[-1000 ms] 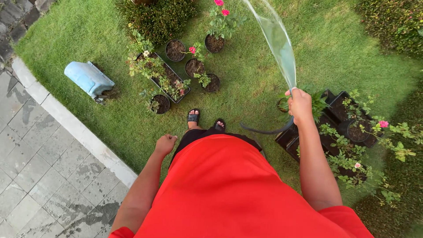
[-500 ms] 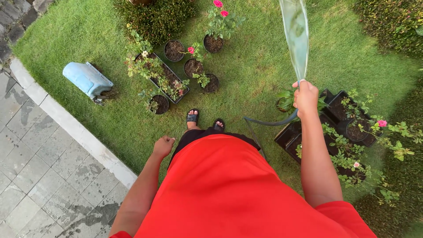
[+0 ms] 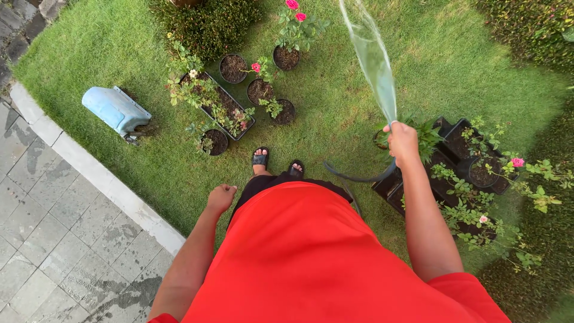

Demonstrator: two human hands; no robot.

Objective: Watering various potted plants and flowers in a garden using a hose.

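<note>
While water [image 3: 373, 60] fans up and away from the dark hose [image 3: 359, 177], we keep its end wrapped tightly in our right hand [image 3: 402, 142] above the black pots [image 3: 472, 173]. Our left hand [image 3: 221, 197] hangs in a loose, empty fist over the grass [image 3: 335, 113].

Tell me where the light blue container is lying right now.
In the head view, the light blue container lies on its side on the grass at the left, close to the pale curb, left of the long black planter.
</note>
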